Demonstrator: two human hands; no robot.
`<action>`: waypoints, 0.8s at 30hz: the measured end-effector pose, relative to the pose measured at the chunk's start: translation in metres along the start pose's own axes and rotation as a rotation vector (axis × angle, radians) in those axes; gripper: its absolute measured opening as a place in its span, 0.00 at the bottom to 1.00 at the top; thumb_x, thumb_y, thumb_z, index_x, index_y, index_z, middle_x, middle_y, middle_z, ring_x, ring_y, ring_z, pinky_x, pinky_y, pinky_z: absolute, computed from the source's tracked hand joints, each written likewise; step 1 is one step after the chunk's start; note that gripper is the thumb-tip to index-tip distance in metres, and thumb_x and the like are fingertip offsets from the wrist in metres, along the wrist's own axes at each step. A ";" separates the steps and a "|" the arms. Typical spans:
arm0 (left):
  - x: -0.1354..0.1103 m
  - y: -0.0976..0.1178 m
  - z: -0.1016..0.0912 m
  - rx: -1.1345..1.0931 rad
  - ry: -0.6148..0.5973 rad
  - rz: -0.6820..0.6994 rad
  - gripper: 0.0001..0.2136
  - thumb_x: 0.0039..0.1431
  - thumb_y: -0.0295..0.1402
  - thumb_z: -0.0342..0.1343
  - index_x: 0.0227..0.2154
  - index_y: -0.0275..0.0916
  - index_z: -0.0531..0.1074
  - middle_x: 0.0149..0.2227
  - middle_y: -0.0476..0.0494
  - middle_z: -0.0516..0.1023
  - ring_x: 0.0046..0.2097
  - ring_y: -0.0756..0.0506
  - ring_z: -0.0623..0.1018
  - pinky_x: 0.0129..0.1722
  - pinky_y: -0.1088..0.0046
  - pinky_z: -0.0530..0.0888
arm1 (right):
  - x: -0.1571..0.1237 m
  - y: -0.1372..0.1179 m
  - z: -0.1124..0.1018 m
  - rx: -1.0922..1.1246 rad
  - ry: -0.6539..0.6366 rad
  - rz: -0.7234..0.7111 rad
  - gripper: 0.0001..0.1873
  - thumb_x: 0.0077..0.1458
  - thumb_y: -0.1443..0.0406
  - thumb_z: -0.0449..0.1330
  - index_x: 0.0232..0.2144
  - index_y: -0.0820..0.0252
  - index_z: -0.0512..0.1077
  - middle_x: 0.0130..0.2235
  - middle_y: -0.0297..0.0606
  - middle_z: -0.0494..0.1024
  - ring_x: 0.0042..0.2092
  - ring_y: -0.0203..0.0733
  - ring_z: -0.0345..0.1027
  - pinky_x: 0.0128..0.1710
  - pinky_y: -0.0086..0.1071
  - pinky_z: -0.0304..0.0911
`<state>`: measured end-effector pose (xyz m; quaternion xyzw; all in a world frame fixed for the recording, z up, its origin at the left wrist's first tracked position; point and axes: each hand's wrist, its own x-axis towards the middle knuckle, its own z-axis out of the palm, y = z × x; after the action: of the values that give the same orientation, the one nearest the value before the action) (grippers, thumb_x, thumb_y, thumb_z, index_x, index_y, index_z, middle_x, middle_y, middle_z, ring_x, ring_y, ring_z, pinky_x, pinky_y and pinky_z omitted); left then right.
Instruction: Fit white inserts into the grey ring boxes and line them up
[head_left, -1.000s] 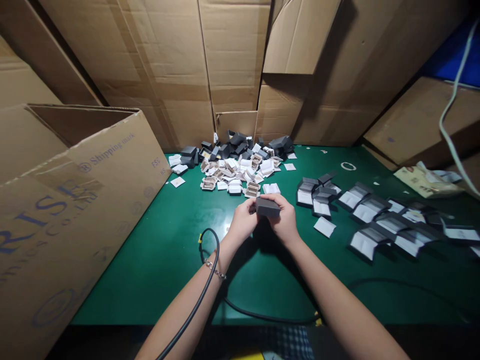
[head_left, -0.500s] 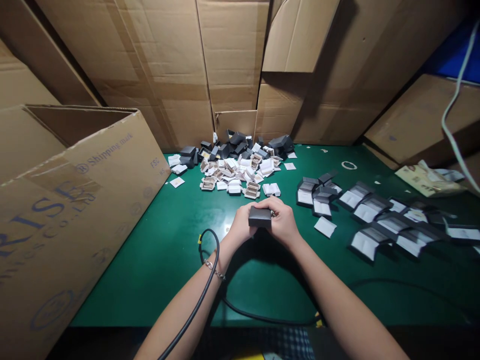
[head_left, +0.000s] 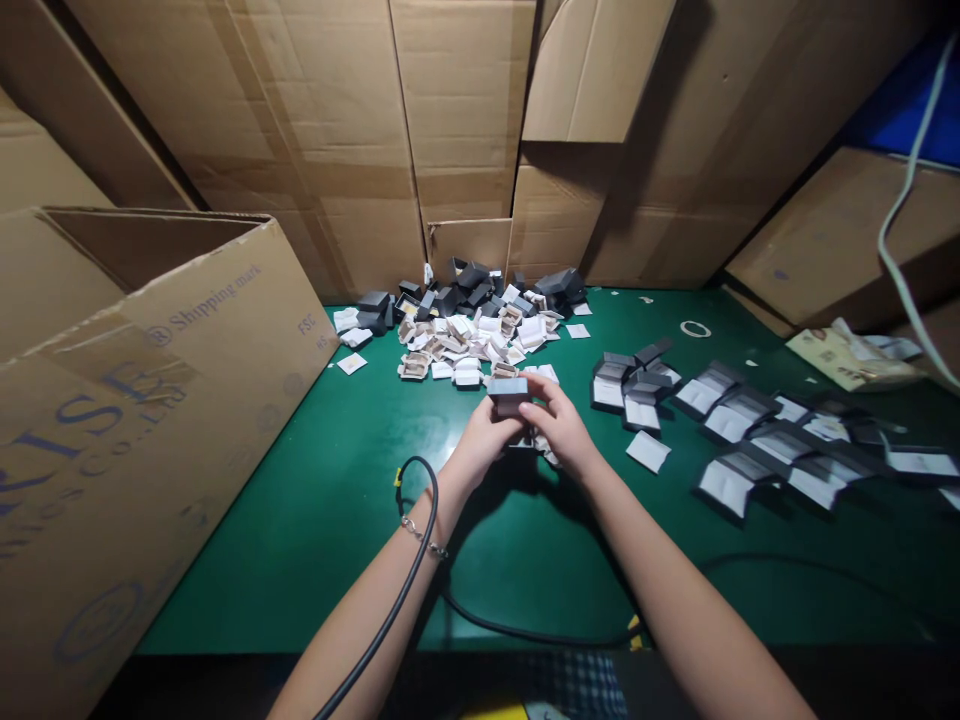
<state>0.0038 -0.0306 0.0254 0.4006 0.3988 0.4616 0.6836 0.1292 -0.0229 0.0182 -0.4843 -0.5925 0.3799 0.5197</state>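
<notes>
A small black box (head_left: 510, 392) is held between both hands above the middle of the green table (head_left: 315, 540), its lid raised. My left hand (head_left: 480, 440) is closed around its left side. My right hand (head_left: 559, 425) grips the right side, thumb across the front. Beneath the fingers of the right hand a pale piece (head_left: 546, 448) shows in part; I cannot tell whether it is held. Beyond the hands lies a heap of white box inserts (head_left: 480, 338), with black boxes (head_left: 472, 280) piled behind it.
Several open black boxes with white linings (head_left: 727, 485) lie at the right. A white insert card (head_left: 649, 452) rests near them. A large cardboard carton (head_left: 172, 400) stands at the left. A black cable (head_left: 375, 640) runs over my left forearm. Cardboard walls (head_left: 465, 120) enclose the back.
The black box was closed in both hands; now its lid is lifted and tilted up. The right fingers have shifted, and the pale piece has come into sight under them.
</notes>
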 end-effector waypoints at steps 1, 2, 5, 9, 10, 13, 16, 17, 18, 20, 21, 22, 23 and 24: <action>0.001 0.002 -0.002 -0.040 0.047 -0.004 0.15 0.42 0.26 0.58 0.37 0.36 0.68 0.26 0.52 0.72 0.24 0.54 0.70 0.25 0.78 0.68 | 0.002 0.002 -0.002 0.028 0.028 0.012 0.23 0.48 0.58 0.57 0.47 0.57 0.70 0.49 0.42 0.76 0.51 0.46 0.68 0.49 0.40 0.64; 0.002 0.005 -0.005 -0.083 0.104 -0.004 0.14 0.42 0.26 0.58 0.36 0.37 0.67 0.24 0.54 0.70 0.22 0.54 0.68 0.24 0.78 0.68 | 0.005 0.004 -0.005 0.038 0.070 0.034 0.22 0.49 0.57 0.55 0.46 0.58 0.71 0.48 0.43 0.76 0.50 0.46 0.68 0.49 0.41 0.64; 0.007 0.012 -0.015 -0.243 0.302 -0.003 0.13 0.42 0.26 0.57 0.34 0.39 0.65 0.24 0.55 0.70 0.24 0.53 0.70 0.25 0.77 0.70 | 0.010 0.010 -0.014 -0.078 0.183 0.134 0.19 0.50 0.57 0.52 0.39 0.59 0.74 0.43 0.43 0.78 0.45 0.46 0.70 0.47 0.43 0.64; 0.016 0.018 -0.028 -0.431 0.487 0.022 0.07 0.45 0.26 0.55 0.28 0.38 0.64 0.21 0.55 0.68 0.22 0.54 0.70 0.24 0.79 0.69 | 0.007 0.010 -0.021 -0.476 0.024 0.041 0.15 0.49 0.58 0.56 0.35 0.58 0.76 0.42 0.42 0.77 0.45 0.47 0.69 0.48 0.45 0.62; 0.018 0.020 -0.031 -0.480 0.521 0.033 0.05 0.46 0.26 0.54 0.28 0.37 0.63 0.22 0.54 0.69 0.22 0.54 0.70 0.24 0.80 0.69 | 0.004 0.008 -0.019 -0.582 -0.060 -0.011 0.16 0.49 0.57 0.57 0.38 0.57 0.76 0.44 0.43 0.76 0.47 0.49 0.68 0.50 0.47 0.61; 0.021 0.024 -0.037 -0.586 0.608 0.029 0.03 0.49 0.24 0.51 0.27 0.37 0.63 0.22 0.53 0.70 0.22 0.55 0.70 0.25 0.80 0.68 | -0.008 0.003 -0.007 -0.810 -0.269 -0.122 0.26 0.49 0.52 0.60 0.49 0.54 0.70 0.52 0.45 0.72 0.55 0.52 0.62 0.58 0.58 0.48; 0.021 0.026 -0.041 -0.632 0.664 0.013 0.02 0.52 0.24 0.48 0.27 0.37 0.63 0.21 0.54 0.68 0.21 0.55 0.70 0.25 0.80 0.67 | -0.018 -0.002 0.009 -0.898 -0.377 -0.165 0.35 0.47 0.48 0.61 0.56 0.53 0.64 0.57 0.46 0.68 0.58 0.55 0.58 0.60 0.65 0.36; 0.022 0.025 -0.042 -0.633 0.674 0.017 0.03 0.52 0.24 0.48 0.27 0.37 0.62 0.20 0.54 0.68 0.21 0.55 0.70 0.24 0.80 0.67 | -0.021 -0.004 0.014 -0.921 -0.385 -0.167 0.35 0.48 0.48 0.61 0.56 0.54 0.64 0.57 0.46 0.68 0.58 0.55 0.59 0.60 0.65 0.35; 0.022 0.025 -0.043 -0.627 0.679 0.025 0.03 0.52 0.24 0.48 0.27 0.38 0.62 0.20 0.54 0.68 0.21 0.55 0.70 0.24 0.80 0.67 | -0.023 -0.005 0.018 -0.944 -0.382 -0.165 0.34 0.49 0.49 0.60 0.56 0.54 0.64 0.56 0.47 0.69 0.56 0.55 0.61 0.60 0.65 0.36; 0.022 0.024 -0.044 -0.613 0.671 0.038 0.02 0.52 0.25 0.48 0.28 0.38 0.63 0.21 0.54 0.69 0.21 0.54 0.71 0.25 0.80 0.67 | -0.025 -0.008 0.023 -0.976 -0.365 -0.151 0.31 0.52 0.53 0.58 0.56 0.55 0.64 0.53 0.47 0.71 0.53 0.54 0.64 0.60 0.63 0.39; 0.023 0.023 -0.044 -0.617 0.657 0.042 0.02 0.52 0.25 0.48 0.28 0.38 0.64 0.22 0.53 0.70 0.22 0.54 0.71 0.25 0.79 0.68 | -0.025 -0.009 0.025 -0.981 -0.359 -0.143 0.29 0.53 0.55 0.57 0.56 0.56 0.64 0.52 0.46 0.72 0.52 0.53 0.65 0.59 0.62 0.42; 0.023 0.023 -0.043 -0.630 0.635 0.045 0.03 0.52 0.25 0.48 0.29 0.37 0.65 0.23 0.52 0.71 0.23 0.54 0.72 0.26 0.79 0.69 | -0.025 -0.009 0.025 -0.979 -0.358 -0.138 0.27 0.54 0.58 0.56 0.56 0.56 0.64 0.52 0.46 0.72 0.51 0.52 0.66 0.59 0.61 0.43; 0.023 0.023 -0.043 -0.652 0.602 0.050 0.03 0.52 0.26 0.48 0.29 0.37 0.66 0.24 0.51 0.72 0.24 0.53 0.73 0.27 0.78 0.71 | -0.026 -0.010 0.026 -0.974 -0.359 -0.139 0.26 0.54 0.61 0.54 0.56 0.56 0.64 0.52 0.46 0.72 0.51 0.51 0.66 0.59 0.60 0.44; 0.022 0.023 -0.042 -0.678 0.565 0.051 0.04 0.53 0.26 0.48 0.30 0.36 0.67 0.25 0.50 0.73 0.26 0.52 0.74 0.29 0.77 0.72 | -0.025 -0.010 0.025 -0.971 -0.360 -0.143 0.25 0.54 0.63 0.53 0.56 0.56 0.64 0.52 0.46 0.72 0.51 0.50 0.66 0.59 0.60 0.44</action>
<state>-0.0361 0.0037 0.0271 0.0218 0.3860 0.6746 0.6289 0.1022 -0.0487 0.0174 -0.5550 -0.8119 0.1021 0.1497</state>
